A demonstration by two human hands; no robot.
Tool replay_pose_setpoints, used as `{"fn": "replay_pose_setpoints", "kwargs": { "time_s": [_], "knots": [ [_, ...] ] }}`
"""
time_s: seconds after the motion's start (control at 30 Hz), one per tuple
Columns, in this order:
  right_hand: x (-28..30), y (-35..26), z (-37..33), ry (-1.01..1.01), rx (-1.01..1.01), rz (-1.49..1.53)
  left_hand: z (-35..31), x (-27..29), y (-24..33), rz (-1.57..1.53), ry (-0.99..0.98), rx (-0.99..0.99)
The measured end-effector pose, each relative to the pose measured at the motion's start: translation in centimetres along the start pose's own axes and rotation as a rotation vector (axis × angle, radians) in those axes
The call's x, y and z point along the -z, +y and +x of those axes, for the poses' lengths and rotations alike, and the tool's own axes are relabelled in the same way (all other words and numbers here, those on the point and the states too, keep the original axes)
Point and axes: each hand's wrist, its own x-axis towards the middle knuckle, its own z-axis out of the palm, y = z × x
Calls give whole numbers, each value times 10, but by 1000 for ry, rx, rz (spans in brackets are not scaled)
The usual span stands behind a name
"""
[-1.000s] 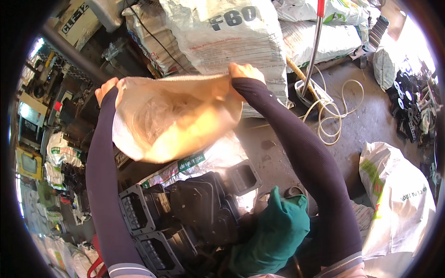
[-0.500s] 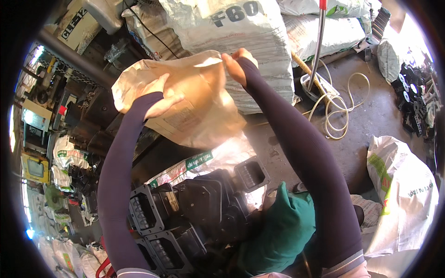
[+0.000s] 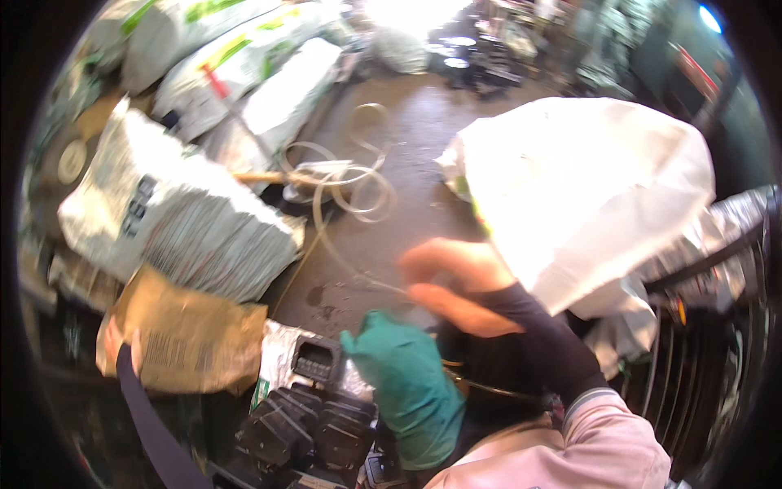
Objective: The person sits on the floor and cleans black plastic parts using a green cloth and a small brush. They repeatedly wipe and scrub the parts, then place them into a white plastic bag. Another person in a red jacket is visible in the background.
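At the far left, my left hand (image 3: 124,346) holds the near-left edge of a brown paper bag (image 3: 191,334), with its fingers partly hidden by the paper. The bag lies tilted against a large white woven sack (image 3: 195,224). My right hand (image 3: 460,285), smeared by motion, is over the floor to the right of centre, fingers apart and curved, with nothing visible in it. Beside it spreads a big white sack (image 3: 595,187), overexposed by light. Between my arms are a green cloth bundle (image 3: 411,387) and several black plastic housings (image 3: 297,424).
A loosely coiled pale hose (image 3: 358,191) lies on the grey floor (image 3: 423,138) beside a wooden handle (image 3: 261,177). More filled white sacks (image 3: 285,98) are stacked at the far left. Black parts (image 3: 481,69) are piled at the back. Dark metal bars (image 3: 692,342) stand at the right.
My view has swung to the right. My right hand has let go of the paper bag and moved right, toward the big white sack. My left hand stays on the bag, which has been lowered.
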Motion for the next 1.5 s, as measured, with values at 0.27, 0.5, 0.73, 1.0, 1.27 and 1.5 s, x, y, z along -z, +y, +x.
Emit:
{"fn": "replay_pose_setpoints", "kwargs": {
  "time_s": [0.27, 0.5, 0.73, 1.0, 1.27, 1.5],
  "knots": [
    [235, 44, -90, -145, -525, -378, -59, 77, 219, -445, 93, -527],
    [277, 209, -60, 116, -625, -1158, -185, 88, 451, -870, -167, -862],
    [285, 265, -21, 117, -773, -1144, -252, 16, 501, -744, -609, -540],
    [291, 280, -10, 127, -765, -1145, -240, 11, 508, -866, -583, -474],
    [294, 270, -8, 146, -702, -1103, -242, 16, 511, -896, -600, -467],
    [305, 258, 0, 136, -618, -1011, -248, 3, 506, -944, -583, -480]
  ]
}}
